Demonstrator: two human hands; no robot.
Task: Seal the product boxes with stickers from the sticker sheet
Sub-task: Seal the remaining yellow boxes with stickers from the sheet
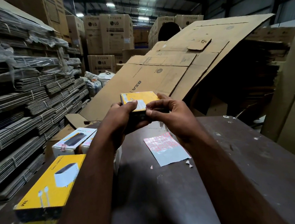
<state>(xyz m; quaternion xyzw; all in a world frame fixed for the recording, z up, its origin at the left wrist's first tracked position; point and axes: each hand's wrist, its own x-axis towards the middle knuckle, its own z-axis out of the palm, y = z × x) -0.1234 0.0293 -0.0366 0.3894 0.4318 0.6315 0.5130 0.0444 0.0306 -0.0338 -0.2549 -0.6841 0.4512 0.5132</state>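
I hold a yellow product box (138,97) in the air above the dark table (184,188). My left hand (122,117) grips the box's near left end, thumb on top by a white label. My right hand (167,110) holds the right side, and its thumb and forefinger pinch at the near edge where a small red sticker shows. The sticker sheet (165,145), with red-bordered stickers on its upper half and bare backing below, lies flat on the table under my right wrist.
A yellow box (49,181) lies on another at the table's near left. White boxes (73,142) stand behind them. Peeled scraps (189,163) lie near the sheet. Large flattened cardboard (175,65) leans beyond the table; bundled cardboard stacks (19,104) fill the left.
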